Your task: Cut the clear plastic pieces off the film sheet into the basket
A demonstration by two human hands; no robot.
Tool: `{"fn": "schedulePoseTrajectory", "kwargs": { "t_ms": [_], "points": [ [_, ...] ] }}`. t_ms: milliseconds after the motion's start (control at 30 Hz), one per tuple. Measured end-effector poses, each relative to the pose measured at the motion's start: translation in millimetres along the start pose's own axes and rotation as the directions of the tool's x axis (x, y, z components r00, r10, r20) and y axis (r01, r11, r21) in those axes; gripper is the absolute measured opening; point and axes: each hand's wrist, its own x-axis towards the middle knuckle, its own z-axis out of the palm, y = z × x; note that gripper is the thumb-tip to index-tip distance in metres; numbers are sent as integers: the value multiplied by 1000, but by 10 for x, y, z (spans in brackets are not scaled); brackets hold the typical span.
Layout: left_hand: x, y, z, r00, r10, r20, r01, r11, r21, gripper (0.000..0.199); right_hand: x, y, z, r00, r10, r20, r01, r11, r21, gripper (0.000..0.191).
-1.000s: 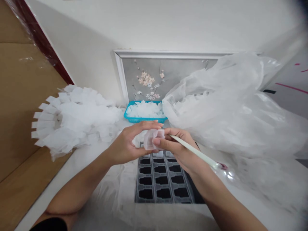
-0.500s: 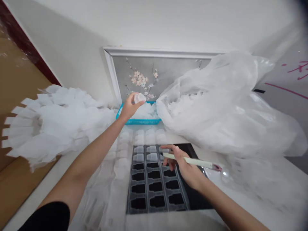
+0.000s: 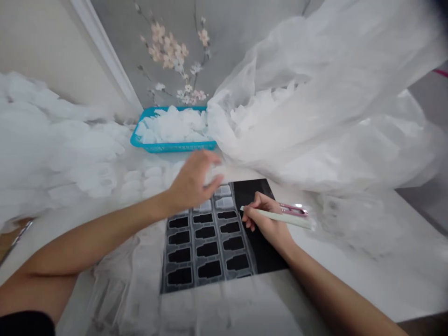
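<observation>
My left hand (image 3: 194,182), blurred by motion, hovers over the top of the clear compartment tray (image 3: 212,235), with a small translucent white piece (image 3: 216,173) between thumb and fingers. My right hand (image 3: 268,219) grips a pale green pen-like tool (image 3: 287,218), its tip pointing left near the tray's upper right edge. Whitish pieces (image 3: 224,202) fill the tray's upper compartments; the lower ones look black. Beneath the tray lies a black sheet (image 3: 257,186).
A blue basket (image 3: 175,147) of white pieces stands behind. A large clear bag (image 3: 336,126) of white pieces is at the right, and a white heap (image 3: 59,144) at the left. Pink-handled snips (image 3: 294,210) show beside my right hand.
My left hand has come down and nearer, from above the basket to over the tray, still with the white piece. My right hand has shifted off the compartments onto the black sheet. The view has tilted down.
</observation>
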Motion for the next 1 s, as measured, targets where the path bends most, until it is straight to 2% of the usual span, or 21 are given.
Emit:
{"fn": "schedulePoseTrajectory", "kwargs": {
  "t_ms": [33, 100, 167, 333, 500, 633, 733, 833, 1000],
  "points": [
    [-112, 159, 28, 988, 73, 137, -70, 997, -26, 24, 1, 21, -3, 1000, 8, 11, -8, 1000, -16, 27],
    [-277, 364, 105, 930, 163, 330, -163, 986, -28, 24, 5, 55, 4, 1000, 15, 22, -14, 999, -41, 27],
    [-356, 425, 195, 892, 153, 426, -170, 985, 3, 26, 12, 70, 24, 1000, 22, 19, -20, 998, -57, 27],
    [-350, 339, 335, 869, 57, 491, -73, 997, 15, 24, 35, 39, 68, 998, 65, -20, -66, 994, -92, 25],
    [-360, 316, 372, 874, 88, 479, -124, 991, 43, 25, 30, 25, 72, 996, 74, -40, -78, 990, -118, 25],
    [-379, 360, 366, 844, 115, 524, -190, 977, 92, 30, 17, 64, 51, 997, 68, -22, -71, 983, -172, 24],
    [-412, 489, 257, 819, 91, 566, -236, 953, 189, 37, 11, 83, 32, 998, 65, -18, -67, 977, -204, 23],
    [-512, 649, 6, 826, 81, 558, -278, 919, 279, 41, 0, 66, 18, 998, 44, -36, -51, 978, -203, 24],
    [-894, 713, -566, 804, 225, 551, -355, 924, 141, 38, -32, 43, 10, 999, -30, -32, 23, 978, -209, 22]
  ]
}}
